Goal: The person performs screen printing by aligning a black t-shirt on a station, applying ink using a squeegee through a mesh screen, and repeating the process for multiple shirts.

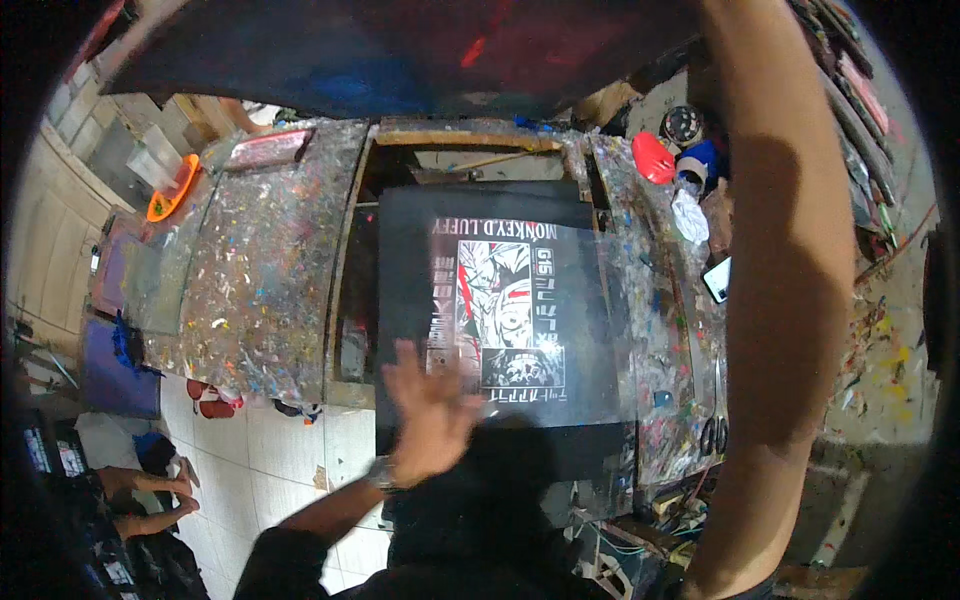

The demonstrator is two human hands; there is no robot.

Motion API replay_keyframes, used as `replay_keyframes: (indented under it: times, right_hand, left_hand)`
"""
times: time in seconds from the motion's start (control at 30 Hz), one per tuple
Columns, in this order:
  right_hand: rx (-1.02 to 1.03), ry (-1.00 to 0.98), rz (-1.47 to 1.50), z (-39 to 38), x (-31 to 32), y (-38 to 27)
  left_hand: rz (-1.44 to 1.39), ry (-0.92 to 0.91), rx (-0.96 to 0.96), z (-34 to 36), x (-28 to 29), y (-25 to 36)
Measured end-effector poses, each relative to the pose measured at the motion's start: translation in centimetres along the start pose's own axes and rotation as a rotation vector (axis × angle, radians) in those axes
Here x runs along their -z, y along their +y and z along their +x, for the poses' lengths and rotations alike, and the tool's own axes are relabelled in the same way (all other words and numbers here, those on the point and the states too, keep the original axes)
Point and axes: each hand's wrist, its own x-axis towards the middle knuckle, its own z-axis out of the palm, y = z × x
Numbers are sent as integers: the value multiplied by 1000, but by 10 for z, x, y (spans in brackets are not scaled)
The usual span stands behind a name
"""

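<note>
A black cloth (405, 260) is spread flat over the middle of the table. It bears a white manga-style print (508, 300) with small red patches, upside down to me. A glossy see-through sheet (600, 330) appears to lie over part of it. My left hand (430, 415), fingers apart and a little blurred, is over the print's lower left corner with nothing in it. Whether it touches the surface I cannot tell. My right forearm (785, 260) reaches up along the right side, and its hand is beyond the top edge. A large dark panel (400, 60) spans the top.
Paint-spattered boards (270, 260) flank the cloth. An orange tray (174, 188) stands at the far left; a red lid-like piece (653, 158), a phone (717, 279) and scissors (713, 435) lie to the right. Another person's bare limbs (150, 495) show at lower left.
</note>
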Motion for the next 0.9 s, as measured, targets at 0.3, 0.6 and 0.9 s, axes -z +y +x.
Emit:
replay_keyframes:
  times: [0.3, 0.6, 0.9]
  right_hand:
    - [-72, 150, -5, -202, -19, -98]
    - [-188, -681, 416, -394, -120, -164]
    - [-39, -169, -50, -311, -269, -61]
  left_hand:
    - [658, 925, -131, 54, 213, 40]
    - [265, 231, -131, -67, 70, -72]
    - [203, 217, -121, -55, 51, -80]
